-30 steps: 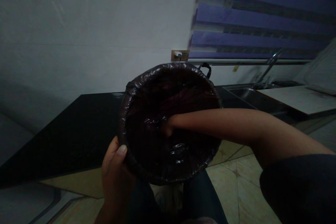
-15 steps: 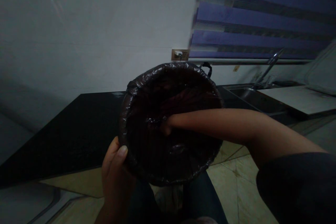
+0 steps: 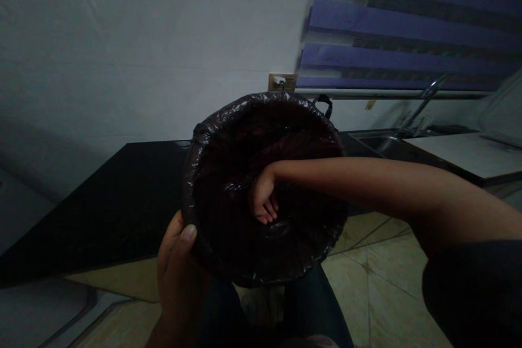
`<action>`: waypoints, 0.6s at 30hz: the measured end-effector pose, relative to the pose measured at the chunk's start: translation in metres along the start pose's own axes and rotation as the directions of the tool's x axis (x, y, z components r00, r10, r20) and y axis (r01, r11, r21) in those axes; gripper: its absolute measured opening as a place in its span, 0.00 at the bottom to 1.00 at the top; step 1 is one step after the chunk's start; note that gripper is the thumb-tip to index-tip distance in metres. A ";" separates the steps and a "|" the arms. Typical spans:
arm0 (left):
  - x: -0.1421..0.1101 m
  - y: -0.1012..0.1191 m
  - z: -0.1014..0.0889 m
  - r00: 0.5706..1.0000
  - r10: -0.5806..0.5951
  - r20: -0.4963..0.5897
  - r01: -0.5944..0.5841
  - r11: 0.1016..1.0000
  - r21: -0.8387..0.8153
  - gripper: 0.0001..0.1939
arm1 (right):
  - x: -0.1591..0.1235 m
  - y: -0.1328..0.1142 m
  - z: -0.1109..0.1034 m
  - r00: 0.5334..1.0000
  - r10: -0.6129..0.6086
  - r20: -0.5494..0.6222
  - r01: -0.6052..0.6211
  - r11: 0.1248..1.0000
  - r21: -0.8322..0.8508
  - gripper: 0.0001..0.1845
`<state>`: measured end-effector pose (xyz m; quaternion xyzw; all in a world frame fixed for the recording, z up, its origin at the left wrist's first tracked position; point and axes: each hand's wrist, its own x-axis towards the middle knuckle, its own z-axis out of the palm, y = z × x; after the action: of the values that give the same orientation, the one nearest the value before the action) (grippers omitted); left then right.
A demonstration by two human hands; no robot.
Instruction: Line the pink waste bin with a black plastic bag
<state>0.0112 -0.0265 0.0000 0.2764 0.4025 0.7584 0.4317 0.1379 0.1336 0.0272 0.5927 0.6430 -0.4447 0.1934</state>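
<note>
A round trash can lined with a dark, shiny garbage bag [image 3: 198,174] is tilted so its mouth faces me, above my knees. The bag is folded over the rim all the way round, and a small black loop sticks out at the upper right. My left hand [image 3: 179,244] grips the can's left side, thumb on the bag-covered rim, other fingers mostly behind. Inside the mouth, my right hand [image 3: 264,198] hangs bent at the wrist, fingers extended downward near the liner, with nothing seen in it. The deep inside of the bag is too dark to make out.
Behind the can runs a black countertop [image 3: 110,201] along a tiled wall. To the right are a sink [image 3: 385,145], a faucet [image 3: 424,103] and a pale board [image 3: 460,152]. A wall socket [image 3: 282,82] holds a plug. A purple striped blind [image 3: 346,27] covers the window.
My right hand has come up a little toward the mouth of the can, so its fingers now show. My left hand keeps its hold, and the can has barely shifted.
</note>
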 end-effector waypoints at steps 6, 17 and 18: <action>-0.002 0.002 0.000 1.000 -0.025 -0.007 0.024 0.999 -0.035 0.14 | 0.001 0.008 0.006 1.000 0.005 0.015 -0.006 0.993 0.120 0.05; -0.002 -0.003 -0.004 0.994 -0.101 0.033 0.101 0.995 -0.015 0.14 | 0.011 -0.001 0.008 0.953 0.142 0.267 -0.107 0.984 -0.144 0.04; -0.002 -0.003 -0.004 0.995 -0.097 0.033 0.098 0.995 -0.014 0.14 | 0.011 0.000 0.007 0.959 0.136 0.248 -0.101 0.984 -0.148 0.04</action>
<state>0.0103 -0.0284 -0.0048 0.2652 0.4024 0.7351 0.4769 0.1337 0.1342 0.0146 0.5532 0.6041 -0.4612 0.3411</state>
